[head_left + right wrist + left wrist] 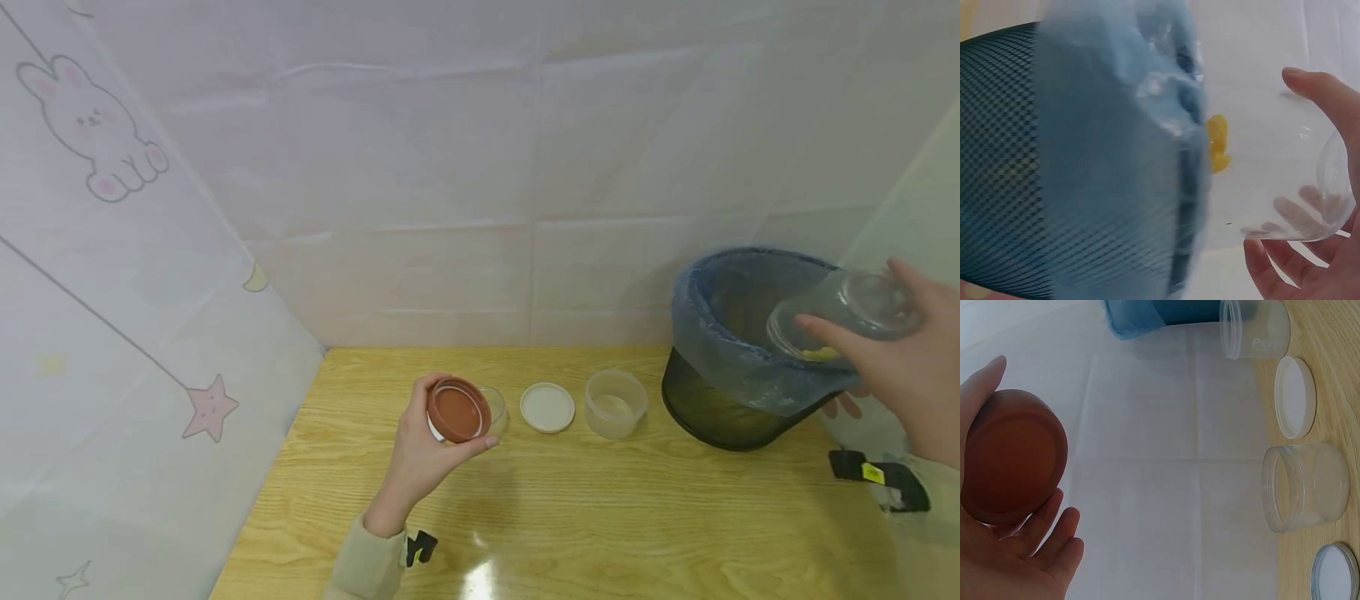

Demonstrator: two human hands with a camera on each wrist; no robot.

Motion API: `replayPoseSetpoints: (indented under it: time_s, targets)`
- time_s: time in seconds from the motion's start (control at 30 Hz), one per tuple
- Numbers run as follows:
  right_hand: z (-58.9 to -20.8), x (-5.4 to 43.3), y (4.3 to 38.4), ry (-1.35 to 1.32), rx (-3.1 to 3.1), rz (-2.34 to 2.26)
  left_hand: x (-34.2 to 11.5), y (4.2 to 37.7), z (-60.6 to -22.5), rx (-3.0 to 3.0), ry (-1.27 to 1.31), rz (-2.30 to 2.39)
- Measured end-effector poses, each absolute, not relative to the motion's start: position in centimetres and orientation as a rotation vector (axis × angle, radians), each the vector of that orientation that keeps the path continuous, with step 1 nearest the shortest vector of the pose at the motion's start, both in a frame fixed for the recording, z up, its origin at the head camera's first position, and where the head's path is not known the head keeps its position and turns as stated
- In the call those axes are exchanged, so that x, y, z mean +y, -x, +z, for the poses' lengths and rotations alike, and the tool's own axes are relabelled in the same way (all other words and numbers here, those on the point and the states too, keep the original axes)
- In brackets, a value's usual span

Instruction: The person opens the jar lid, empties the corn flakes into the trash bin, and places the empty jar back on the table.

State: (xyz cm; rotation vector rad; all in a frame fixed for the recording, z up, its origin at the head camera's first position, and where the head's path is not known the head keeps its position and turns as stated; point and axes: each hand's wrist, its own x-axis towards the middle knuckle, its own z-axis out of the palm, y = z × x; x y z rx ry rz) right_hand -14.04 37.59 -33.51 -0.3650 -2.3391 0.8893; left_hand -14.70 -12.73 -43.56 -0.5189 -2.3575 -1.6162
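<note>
My left hand [420, 458] grips a round reddish-brown lid [459, 410] by its rim, its inner side toward the head camera and raised in front of a clear jar [1329, 484]. On the right, my right hand [907, 358] holds a clear plastic jar [832, 304], tipped with its mouth over the edge of a black mesh bin [705, 408]. A small yellow piece [1217, 144] lies inside the tipped jar near its mouth. The blue bag [1110, 156] lining the bin covers part of that mouth in the right wrist view.
Between the left hand and the bin, a white lid [547, 407] and a translucent tub [615, 404] stand on the wooden table [570, 517]. A silver-rimmed lid [1335, 575] lies beside the clear jar. A pale wall sheet [420, 192] rises behind the table.
</note>
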Motion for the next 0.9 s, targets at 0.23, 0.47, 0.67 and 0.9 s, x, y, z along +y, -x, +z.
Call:
replayPoseSetpoints:
  time_s: [0.23, 0.47, 0.67, 0.9]
  targets:
    - [-31.4, 38.1, 15.3, 0.241, -2.097, 0.778, -12.4, 14.5, -42.9, -2.36, 0.492, -1.643]
    - [-32.2, 38.4, 15.7, 0.282, -2.632, 0.616, -11.6, 13.0, -39.8, -2.351, 0.515, -1.66]
    - [-32.8, 38.6, 15.7, 0.353, -2.692, 0.647, -11.5, 12.9, -39.6, -2.346, 0.519, -1.661]
    - [-32.1, 38.5, 15.2, 0.248, -2.494, 0.674, -12.0, 14.3, -42.7, -2.335, 0.527, -1.656]
